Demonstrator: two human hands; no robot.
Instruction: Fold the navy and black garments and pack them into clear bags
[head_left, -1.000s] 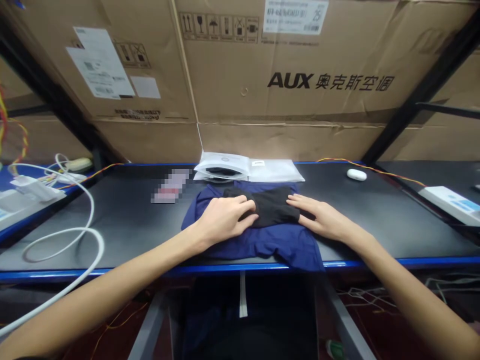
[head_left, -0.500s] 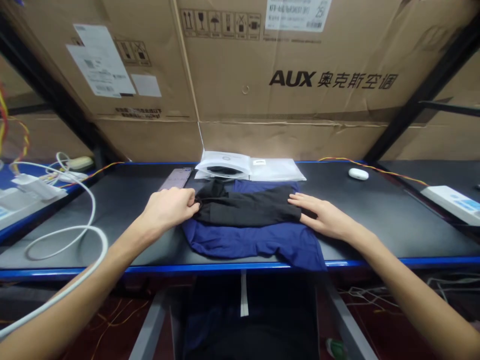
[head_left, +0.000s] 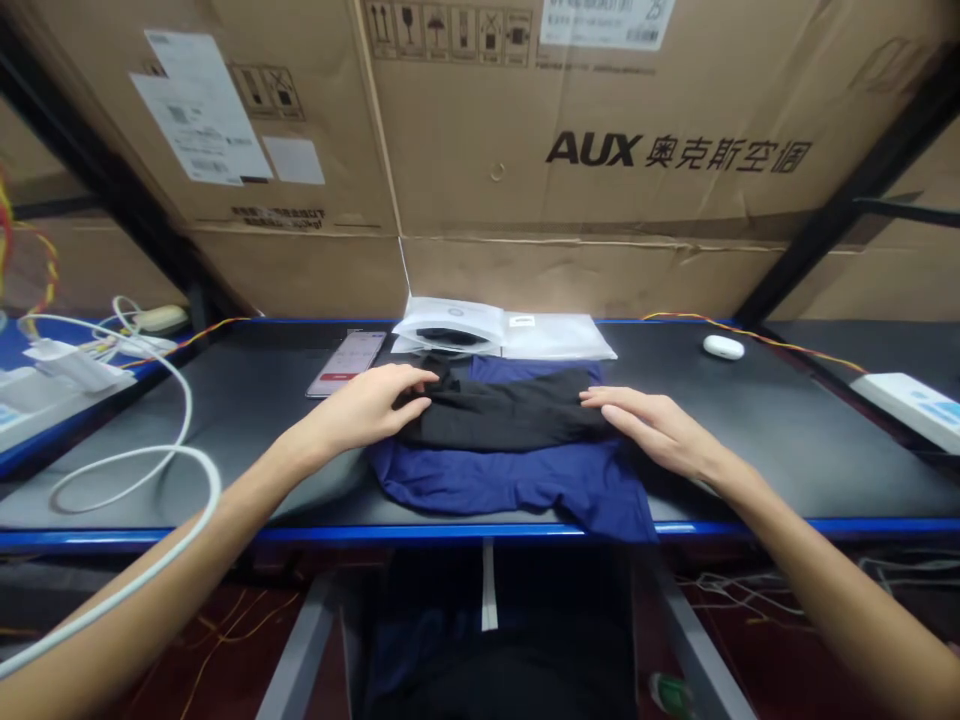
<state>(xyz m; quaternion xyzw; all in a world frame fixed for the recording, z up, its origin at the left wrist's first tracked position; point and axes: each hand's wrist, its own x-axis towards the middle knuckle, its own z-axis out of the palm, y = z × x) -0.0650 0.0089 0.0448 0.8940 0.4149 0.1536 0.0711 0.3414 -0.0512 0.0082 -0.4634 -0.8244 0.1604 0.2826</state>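
A folded black cloth [head_left: 510,412] lies across a dark blue cloth [head_left: 487,482], whose lower right corner reaches the table's front edge. My left hand [head_left: 375,402] rests at the black cloth's left end, its thumb apart from the outstretched fingers. At the opposite end my right hand [head_left: 660,428] touches the cloth with fingers extended. Just behind the fabric are white pouches [head_left: 559,338]; the left one gapes and shows something dark inside. Beyond my left hand lies a phone [head_left: 352,358] with its screen lit.
On the left, a white cable [head_left: 187,390] loops over the table [head_left: 247,430] and my forearm, near a power strip [head_left: 45,400]. A small white case [head_left: 724,347] and a white box [head_left: 911,408] are to the right. A large carton [head_left: 600,220] stands behind.
My left hand has loosened its pinch on the black cloth's left end and shifted right onto it, uncovering more of the phone. My right hand stays at its end, thumb nearer the fingers.
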